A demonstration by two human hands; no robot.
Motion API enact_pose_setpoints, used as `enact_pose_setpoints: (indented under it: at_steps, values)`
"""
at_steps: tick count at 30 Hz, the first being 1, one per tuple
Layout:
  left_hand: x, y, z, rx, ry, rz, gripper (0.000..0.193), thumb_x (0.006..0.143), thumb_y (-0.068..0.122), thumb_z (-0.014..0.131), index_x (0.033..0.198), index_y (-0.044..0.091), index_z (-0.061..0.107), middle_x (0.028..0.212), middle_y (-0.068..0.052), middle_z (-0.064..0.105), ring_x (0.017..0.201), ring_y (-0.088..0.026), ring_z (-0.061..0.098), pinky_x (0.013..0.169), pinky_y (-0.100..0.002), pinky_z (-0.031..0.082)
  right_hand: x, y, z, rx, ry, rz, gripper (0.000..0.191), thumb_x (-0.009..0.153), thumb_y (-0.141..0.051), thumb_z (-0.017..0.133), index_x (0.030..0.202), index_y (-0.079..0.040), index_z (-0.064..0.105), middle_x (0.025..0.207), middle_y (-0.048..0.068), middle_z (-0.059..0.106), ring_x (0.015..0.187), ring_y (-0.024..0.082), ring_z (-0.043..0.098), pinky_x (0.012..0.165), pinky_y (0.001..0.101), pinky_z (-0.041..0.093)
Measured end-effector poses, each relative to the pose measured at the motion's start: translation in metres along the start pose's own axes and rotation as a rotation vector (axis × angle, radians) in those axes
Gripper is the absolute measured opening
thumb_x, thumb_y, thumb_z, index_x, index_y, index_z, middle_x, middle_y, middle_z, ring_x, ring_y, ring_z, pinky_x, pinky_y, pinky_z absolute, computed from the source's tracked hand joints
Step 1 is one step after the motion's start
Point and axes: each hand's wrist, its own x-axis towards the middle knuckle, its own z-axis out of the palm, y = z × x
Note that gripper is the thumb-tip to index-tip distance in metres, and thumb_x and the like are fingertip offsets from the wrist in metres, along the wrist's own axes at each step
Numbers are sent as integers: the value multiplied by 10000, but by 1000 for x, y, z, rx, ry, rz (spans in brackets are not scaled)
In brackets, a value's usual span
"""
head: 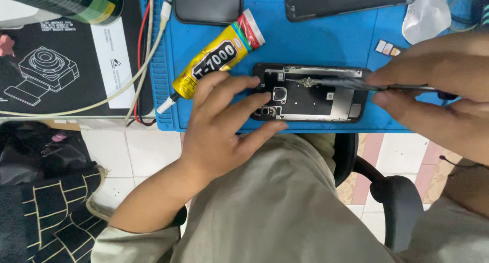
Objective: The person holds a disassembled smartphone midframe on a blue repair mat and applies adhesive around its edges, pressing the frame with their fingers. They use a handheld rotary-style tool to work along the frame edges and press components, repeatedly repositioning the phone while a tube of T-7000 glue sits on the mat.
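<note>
A yellow glue tube with a black label band and a red-and-white striped end lies slanted on the blue mat, its white nozzle toward the mat's near left corner. Left of the mat sits a black box with a white line drawing and a white label strip. The opened phone, back off, lies lengthwise near the mat's front edge. My left hand rests spread on its left end, fingers loosely open, gripping nothing. My right hand pinches dark tweezers, their tips over the phone's upper middle.
</note>
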Motion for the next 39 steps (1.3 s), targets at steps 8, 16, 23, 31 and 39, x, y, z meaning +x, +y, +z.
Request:
enact_pose_setpoints:
  at_steps: [8, 16, 23, 31, 39]
  values:
    - [-16, -5, 18, 100, -31, 46, 470, 918, 374, 881, 1249, 88, 708, 1342, -115, 542, 1252, -374, 466, 1091, -486, 437, 46, -30, -8, -275, -68, -202, 180, 813, -56, 827, 981, 0, 791, 765, 127, 701, 573, 217, 640, 487, 329, 467]
    - [-14, -5, 20, 21, 58, 27, 393, 913, 350, 894, 1134, 80, 714, 1407, -144, 544, 1297, -376, 483, 1110, -481, 452, 72, -54, -10, -460, -66, -309, 145, 768, -59, 861, 904, -36, 816, 718, 85, 669, 556, 227, 635, 489, 353, 468]
    - [-15, -5, 27, -17, 83, -20, 447, 872, 367, 914, 1105, 89, 653, 1409, -141, 580, 1302, -371, 499, 1117, -471, 463, 83, -59, -7, -526, -63, -312, 117, 770, -71, 860, 876, -64, 813, 727, 72, 666, 586, 223, 645, 508, 349, 482]
    - [-17, -6, 28, -81, 59, -54, 928, 809, 336, 936, 1478, 10, 384, 1403, -112, 571, 1295, -372, 502, 1144, -481, 440, 93, -69, -7, -648, -239, -321, 176, 791, -222, 782, 935, -131, 736, 717, 32, 573, 610, 183, 609, 511, 336, 463]
    - [-18, -7, 36, -94, 110, -81, 933, 843, 325, 940, 1555, 78, 391, 1278, -124, 555, 1199, -319, 545, 1084, -415, 462, 98, -63, -3, -781, -243, -374, 242, 900, -343, 766, 1017, -142, 700, 674, 8, 492, 604, 156, 552, 514, 308, 423]
